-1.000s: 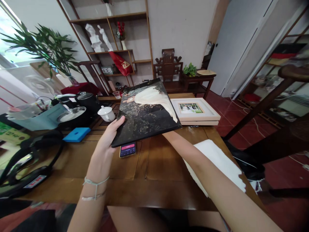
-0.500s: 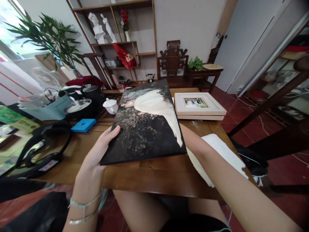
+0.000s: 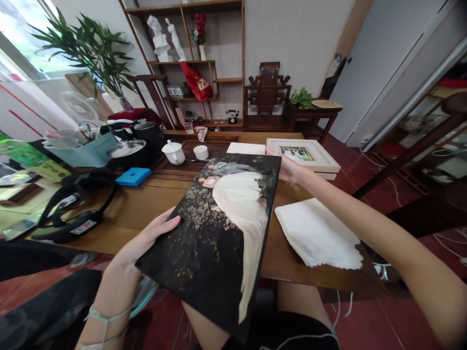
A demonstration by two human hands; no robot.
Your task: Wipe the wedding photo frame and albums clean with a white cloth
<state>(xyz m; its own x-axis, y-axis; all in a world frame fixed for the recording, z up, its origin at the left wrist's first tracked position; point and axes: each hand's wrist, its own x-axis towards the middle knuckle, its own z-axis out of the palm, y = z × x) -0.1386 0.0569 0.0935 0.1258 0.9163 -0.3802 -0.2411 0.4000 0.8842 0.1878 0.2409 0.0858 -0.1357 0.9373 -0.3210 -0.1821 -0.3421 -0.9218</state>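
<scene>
A thin photo panel (image 3: 215, 228) with a couple's wedding picture is held tilted over the table's front edge, its near corner low above my lap. My left hand (image 3: 156, 233) grips its left edge, thumb lying on the picture and fingers hidden underneath. At the far right corner, my right hand (image 3: 288, 167) holds the panel's edge; its fingers are partly hidden. A white cloth (image 3: 321, 233) lies on the table, below my right forearm. Just beyond the right hand stands a pale framed photo (image 3: 328, 158), stacked on another frame.
On the wooden table (image 3: 124, 218) are a black headset (image 3: 76, 209), a blue block (image 3: 133, 176), a lidded white cup (image 3: 173, 152), a small white cup (image 3: 201, 152) and a dark pot (image 3: 127, 153). Another person's dark-clothed leg (image 3: 40, 301) is at lower left.
The panel has turned and its near end has dropped towards me. My right hand has moved from beneath it to its far right corner, uncovering more of the white cloth and the cups.
</scene>
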